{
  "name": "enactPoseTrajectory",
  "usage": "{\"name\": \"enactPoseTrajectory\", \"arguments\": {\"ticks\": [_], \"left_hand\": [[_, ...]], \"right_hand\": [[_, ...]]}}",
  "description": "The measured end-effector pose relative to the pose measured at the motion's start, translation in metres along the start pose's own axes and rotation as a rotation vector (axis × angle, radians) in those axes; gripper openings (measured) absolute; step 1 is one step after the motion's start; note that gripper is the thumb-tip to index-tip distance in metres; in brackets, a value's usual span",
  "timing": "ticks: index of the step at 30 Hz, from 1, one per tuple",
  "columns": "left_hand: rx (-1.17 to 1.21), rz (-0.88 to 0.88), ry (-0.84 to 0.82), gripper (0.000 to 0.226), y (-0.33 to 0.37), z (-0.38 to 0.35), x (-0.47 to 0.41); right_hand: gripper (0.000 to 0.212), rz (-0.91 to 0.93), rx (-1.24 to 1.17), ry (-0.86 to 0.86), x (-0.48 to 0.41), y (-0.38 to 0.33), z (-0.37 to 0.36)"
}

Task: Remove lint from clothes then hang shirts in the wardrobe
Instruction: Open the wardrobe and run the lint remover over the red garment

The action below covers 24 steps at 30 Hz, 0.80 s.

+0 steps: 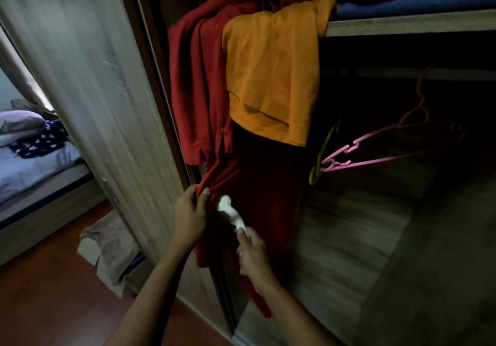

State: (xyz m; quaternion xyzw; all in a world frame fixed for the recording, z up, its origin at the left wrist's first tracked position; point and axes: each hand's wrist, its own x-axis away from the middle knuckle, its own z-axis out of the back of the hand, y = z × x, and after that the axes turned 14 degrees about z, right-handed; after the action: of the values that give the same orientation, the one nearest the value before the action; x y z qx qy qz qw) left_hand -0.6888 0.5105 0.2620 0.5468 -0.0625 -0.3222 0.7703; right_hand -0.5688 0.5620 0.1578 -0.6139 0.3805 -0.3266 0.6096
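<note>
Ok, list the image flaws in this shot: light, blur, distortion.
Head view: dim overall, the wardrobe interior beside the orange shirt nearly black; the white lint tool in the right hand is motion-blurred; the left hand pinching the red garment is sharper; the wide lens bows the wardrobe door.

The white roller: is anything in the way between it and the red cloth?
Nothing visible is. The white roller, gripped by the right hand, seems to lie straight on the dark red cloth, which the left hand pinches just beside it. The picture is blurred there.
</note>
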Motion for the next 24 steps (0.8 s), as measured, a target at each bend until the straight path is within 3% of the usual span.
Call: {"name": "enactPoseTrajectory", "arguments": {"ticks": [4,7,9,12,15,17,22,24], "left_hand": [[-0.013,0.011,-0.027,0.022,0.0,0.006,0.001],[0.0,0.022,-0.034,0.021,-0.004,0.009,-0.002],[-0.02,0.002,-0.026,0.02,-0.002,0.012,-0.002],[-0.044,-0.006,-0.021,0.02,-0.001,0.012,0.0],[-0.043,0.007,-0.029,0.024,-0.002,0.01,-0.001],[-0.051,0.009,-0.018,0.024,0.0,0.009,0.0],[-0.048,0.026,-0.014,0.022,0.002,0.007,0.001],[-0.056,0.02,-0.003,0.02,0.003,0.007,0.001]], "right_hand": [[0.025,-0.046,-0.215,0.237,-0.05,-0.009,0.028],[0.013,-0.033,-0.356,0.43,-0.095,-0.03,0.064],[0.026,-0.085,-0.375,0.454,-0.121,-0.04,0.084],[0.036,-0.156,-0.325,0.424,-0.141,-0.047,0.096],[0.03,-0.144,-0.242,0.327,-0.136,-0.049,0.087],[0.018,-0.125,-0.187,0.239,-0.117,-0.04,0.07],[0.024,-0.191,-0.122,-0.03,-0.048,0.009,0.032],[0.023,-0.189,-0.15,-0.065,-0.041,0.013,0.029]]}}
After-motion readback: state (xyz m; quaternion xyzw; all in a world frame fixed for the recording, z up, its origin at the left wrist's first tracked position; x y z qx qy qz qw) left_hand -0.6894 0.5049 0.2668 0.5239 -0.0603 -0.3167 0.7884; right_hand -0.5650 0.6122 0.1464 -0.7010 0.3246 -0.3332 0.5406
